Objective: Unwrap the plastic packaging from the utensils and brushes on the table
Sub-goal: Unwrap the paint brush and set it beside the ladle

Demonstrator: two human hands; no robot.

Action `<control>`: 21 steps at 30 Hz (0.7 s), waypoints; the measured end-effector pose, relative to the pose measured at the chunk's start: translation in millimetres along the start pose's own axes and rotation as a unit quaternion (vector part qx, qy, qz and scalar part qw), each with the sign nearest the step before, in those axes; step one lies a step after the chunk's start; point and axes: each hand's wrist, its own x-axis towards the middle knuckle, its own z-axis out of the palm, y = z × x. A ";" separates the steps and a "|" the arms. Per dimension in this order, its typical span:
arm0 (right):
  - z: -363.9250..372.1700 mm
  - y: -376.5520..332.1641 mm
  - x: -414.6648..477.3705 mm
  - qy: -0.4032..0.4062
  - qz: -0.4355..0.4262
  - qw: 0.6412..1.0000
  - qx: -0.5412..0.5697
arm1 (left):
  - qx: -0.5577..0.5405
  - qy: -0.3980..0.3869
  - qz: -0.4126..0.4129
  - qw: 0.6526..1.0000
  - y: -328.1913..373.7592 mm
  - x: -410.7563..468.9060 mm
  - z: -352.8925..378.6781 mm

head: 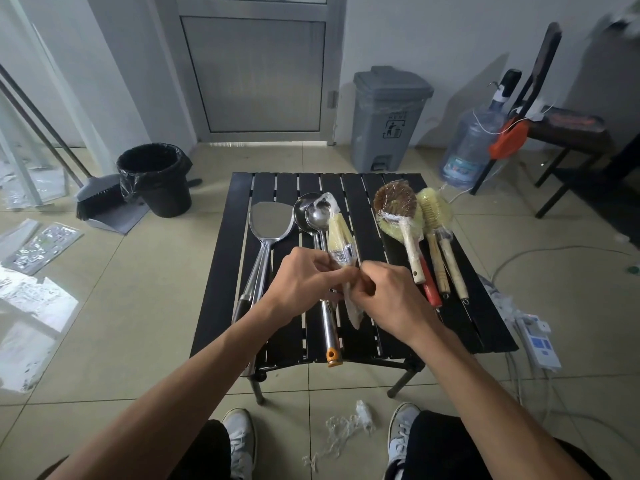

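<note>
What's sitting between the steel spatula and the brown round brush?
Head view: two steel ladles, then the wrapped pale brush gripped by the left hand and right hand.

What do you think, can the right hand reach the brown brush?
Probably not yet: the right hand and left hand pinch a wrapped brush. Otherwise nothing blocks the way to the brown brush.

We see soft, even daylight, brightest at the left, where glare washes over the floor tiles [31, 306]. The steel spatula [268, 220] mirrors the pale room. Faint shadows fall on the wall [485, 74] beside the grey bin [388, 116]. Wide-angle bending curves the edges — the upper right corner is smeared.
</note>
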 end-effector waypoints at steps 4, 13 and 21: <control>0.7 -3.7 1.4 0.016 0.014 0.999 0.027 | 0.045 0.015 0.018 0.999 0.8 0.8 5.4; -5.5 -1.5 3.4 0.033 0.082 0.991 0.104 | -0.072 -0.022 -0.013 0.997 6.5 0.3 0.4; -11.9 7.5 -6.0 -0.099 0.069 0.971 0.208 | -0.142 -0.002 -0.019 0.990 0.3 -1.1 -6.4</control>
